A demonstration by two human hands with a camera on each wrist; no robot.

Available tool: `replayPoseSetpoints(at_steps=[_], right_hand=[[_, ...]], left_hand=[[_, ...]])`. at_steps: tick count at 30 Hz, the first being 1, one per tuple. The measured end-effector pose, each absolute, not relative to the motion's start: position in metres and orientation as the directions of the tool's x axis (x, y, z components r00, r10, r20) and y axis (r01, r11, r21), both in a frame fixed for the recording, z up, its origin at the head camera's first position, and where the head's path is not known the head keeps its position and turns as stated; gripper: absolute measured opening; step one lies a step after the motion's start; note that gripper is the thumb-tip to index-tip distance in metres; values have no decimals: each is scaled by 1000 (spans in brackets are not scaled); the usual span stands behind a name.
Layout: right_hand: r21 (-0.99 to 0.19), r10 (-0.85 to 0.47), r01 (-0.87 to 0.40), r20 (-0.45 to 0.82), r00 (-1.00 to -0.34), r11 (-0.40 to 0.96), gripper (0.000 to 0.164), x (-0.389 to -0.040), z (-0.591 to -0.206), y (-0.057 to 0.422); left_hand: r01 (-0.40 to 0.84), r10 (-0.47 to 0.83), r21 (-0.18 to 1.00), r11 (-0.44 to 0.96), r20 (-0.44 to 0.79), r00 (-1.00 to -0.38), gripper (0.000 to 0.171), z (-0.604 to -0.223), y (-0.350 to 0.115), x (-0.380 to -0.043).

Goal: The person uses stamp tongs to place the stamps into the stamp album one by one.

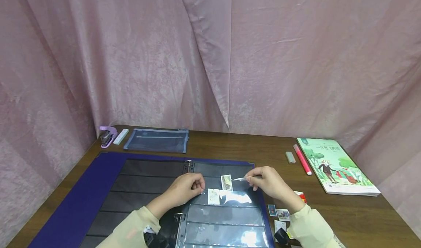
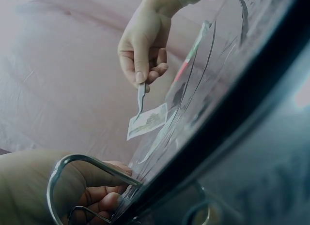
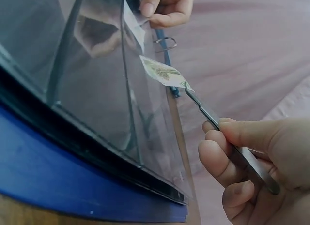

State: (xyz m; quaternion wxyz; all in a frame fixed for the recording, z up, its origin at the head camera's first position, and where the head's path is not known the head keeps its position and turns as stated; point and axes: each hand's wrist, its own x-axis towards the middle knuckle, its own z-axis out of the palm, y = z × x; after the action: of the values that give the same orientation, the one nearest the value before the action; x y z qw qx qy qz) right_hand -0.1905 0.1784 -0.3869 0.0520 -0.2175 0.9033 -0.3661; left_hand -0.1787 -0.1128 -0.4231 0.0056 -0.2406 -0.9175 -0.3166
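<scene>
My right hand holds metal tweezers between thumb and fingers. Their tips grip the edge of a postage stamp with a pale border and a greenish picture, held over the upper right page of a stamp album. A second, paler stamp sits in a clear pocket row just below and left of it. Beside that stamp, my left hand pinches the edge of the clear pocket film with thumb and fingertip. A metal binder ring stands before the left hand in the left wrist view.
Several loose stamps lie by the album's right edge, partly under the right forearm. Farther right are an eraser, a pink marker and a green-covered book. A purple stapler, white box and blue mesh pouch stand behind.
</scene>
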Motion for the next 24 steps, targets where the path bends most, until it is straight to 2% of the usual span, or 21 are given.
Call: replayPoseSetpoints(at_steps=[16,24], right_hand=[[-661,-461,-354,14,-887,662,13,-185,-394,177],[-632,-514,-386,-23,-857,672,13,-186,-389,182]], left_hand=[[438,435,586,682,156,-887,14,-423,-114,-178],[440,436,581,685,157,-886,14,-423,-114,-178]])
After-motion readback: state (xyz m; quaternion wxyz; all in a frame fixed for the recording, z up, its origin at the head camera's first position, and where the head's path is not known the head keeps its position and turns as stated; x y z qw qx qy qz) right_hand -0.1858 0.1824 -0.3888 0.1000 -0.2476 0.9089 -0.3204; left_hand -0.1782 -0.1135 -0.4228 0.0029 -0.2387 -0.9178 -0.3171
